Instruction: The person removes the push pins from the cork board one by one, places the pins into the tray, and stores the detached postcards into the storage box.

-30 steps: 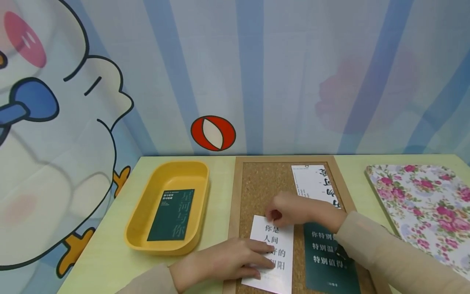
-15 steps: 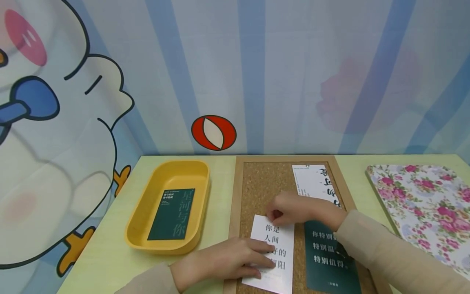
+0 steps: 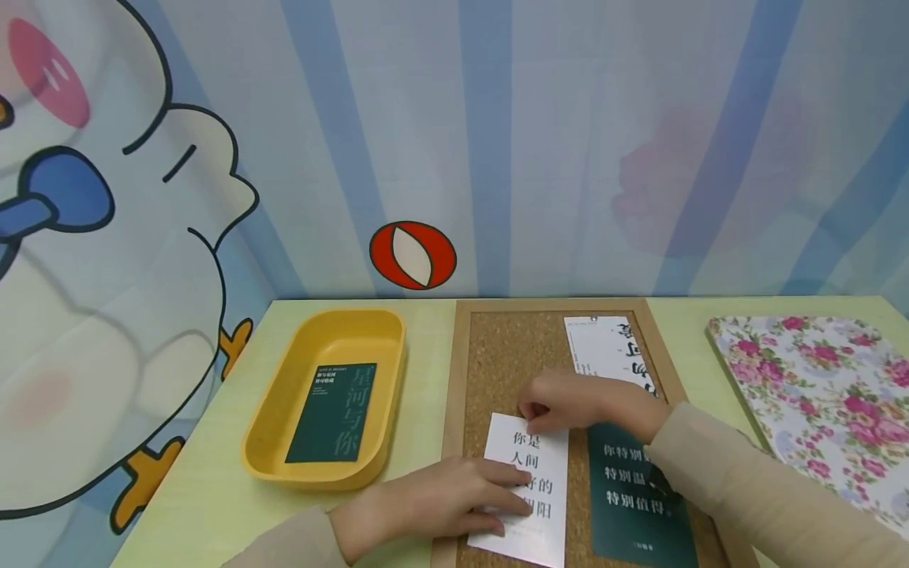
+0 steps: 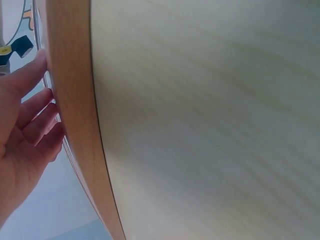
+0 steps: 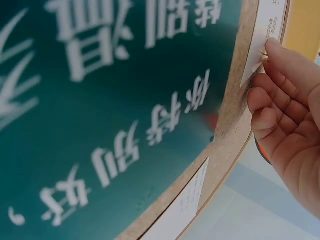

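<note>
A white card [image 3: 521, 536] with dark printed characters lies on the cork board [image 3: 507, 347]. My left hand [image 3: 454, 497] rests flat across its lower left part, fingers spread and nearly straight. At the card's top edge, my right hand [image 3: 568, 402] pinches a small brass-coloured tack [image 5: 264, 53] between thumb and forefinger; its head is mostly hidden by the fingertips. The other right fingers curl towards the palm. Beneath the right forearm lies a dark green card [image 3: 639, 521], partly covered by the sleeve. Another white card [image 3: 596, 343] sits at the board's top right, with a tack [image 3: 593, 319] at its upper edge.
Left of the board stands a yellow tray [image 3: 305, 471] with a dark green card [image 3: 330, 414] in it. A floral-patterned board [image 3: 817, 394] lies on the right side of the pale yellow table [image 3: 426, 355]. A printed cloth backdrop [image 3: 540, 158] hangs behind.
My right fingertips have shifted very slightly at the card's top edge. The left hand and the cards stay where they were.
</note>
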`<state>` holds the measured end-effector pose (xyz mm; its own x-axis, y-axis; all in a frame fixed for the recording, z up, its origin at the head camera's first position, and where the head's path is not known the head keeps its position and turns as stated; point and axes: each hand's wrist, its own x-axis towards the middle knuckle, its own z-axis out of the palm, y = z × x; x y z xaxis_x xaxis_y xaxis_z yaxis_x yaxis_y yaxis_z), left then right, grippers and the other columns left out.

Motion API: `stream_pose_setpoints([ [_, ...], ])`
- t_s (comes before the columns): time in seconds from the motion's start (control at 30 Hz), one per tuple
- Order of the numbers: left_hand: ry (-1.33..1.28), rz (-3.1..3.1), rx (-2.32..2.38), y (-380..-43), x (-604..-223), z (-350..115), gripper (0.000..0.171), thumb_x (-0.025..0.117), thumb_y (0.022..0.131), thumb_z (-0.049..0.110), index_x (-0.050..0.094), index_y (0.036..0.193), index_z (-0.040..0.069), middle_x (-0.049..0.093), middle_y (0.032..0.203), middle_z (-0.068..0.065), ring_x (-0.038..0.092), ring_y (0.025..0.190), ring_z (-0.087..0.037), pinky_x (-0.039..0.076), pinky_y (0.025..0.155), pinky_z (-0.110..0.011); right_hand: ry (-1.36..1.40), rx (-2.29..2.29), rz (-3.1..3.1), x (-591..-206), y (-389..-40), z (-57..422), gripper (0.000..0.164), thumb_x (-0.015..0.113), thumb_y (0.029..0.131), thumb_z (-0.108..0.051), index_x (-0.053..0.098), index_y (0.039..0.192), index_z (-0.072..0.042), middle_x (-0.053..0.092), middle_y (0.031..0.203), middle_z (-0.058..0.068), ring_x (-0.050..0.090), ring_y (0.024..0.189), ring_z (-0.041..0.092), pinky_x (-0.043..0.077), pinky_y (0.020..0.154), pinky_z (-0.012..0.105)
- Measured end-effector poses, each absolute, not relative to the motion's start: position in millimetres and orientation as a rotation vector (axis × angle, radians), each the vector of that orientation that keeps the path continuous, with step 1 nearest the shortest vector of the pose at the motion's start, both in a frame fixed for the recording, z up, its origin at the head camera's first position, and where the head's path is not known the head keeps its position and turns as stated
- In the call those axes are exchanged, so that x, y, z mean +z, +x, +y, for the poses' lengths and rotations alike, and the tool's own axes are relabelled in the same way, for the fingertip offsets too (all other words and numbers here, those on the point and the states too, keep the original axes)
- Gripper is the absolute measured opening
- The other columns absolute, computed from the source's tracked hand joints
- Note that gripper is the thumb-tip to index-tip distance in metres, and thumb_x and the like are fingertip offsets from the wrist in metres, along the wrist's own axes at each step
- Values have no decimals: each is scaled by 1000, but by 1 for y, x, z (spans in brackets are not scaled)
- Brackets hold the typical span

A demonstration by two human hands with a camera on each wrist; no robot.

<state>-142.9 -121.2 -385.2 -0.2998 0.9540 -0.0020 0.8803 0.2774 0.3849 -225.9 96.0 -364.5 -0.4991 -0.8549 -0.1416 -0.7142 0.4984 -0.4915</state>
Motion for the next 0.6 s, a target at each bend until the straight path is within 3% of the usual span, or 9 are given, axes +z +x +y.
stream_pose_setpoints([
  [0.33,1704,2325,450,-143,-384,-122,30,58,93,22,63,122,15,51,135,-3,42,126,-7,34,99,-16,-1297,-388,2396,-358,-222,89,21,65,86,-6,55,68,-13,44,62,-8,37,57,4,32,55,20],
  [0.5,1704,2323,462,-143,-384,-121,30,58,93,21,64,121,14,51,134,-4,42,126,-7,34,99,-16,-1348,-404,2390,-357,-222,91,15,64,85,-1,59,76,-12,48,66,-7,39,60,5,34,58,21],
  [0.6,1707,2317,471,-143,-384,-121,30,58,93,21,64,121,14,52,134,-5,43,126,-8,34,99,-16,-1334,-437,2411,-357,-224,95,13,67,83,-6,59,76,-13,48,65,-9,40,58,4,35,55,21],
])
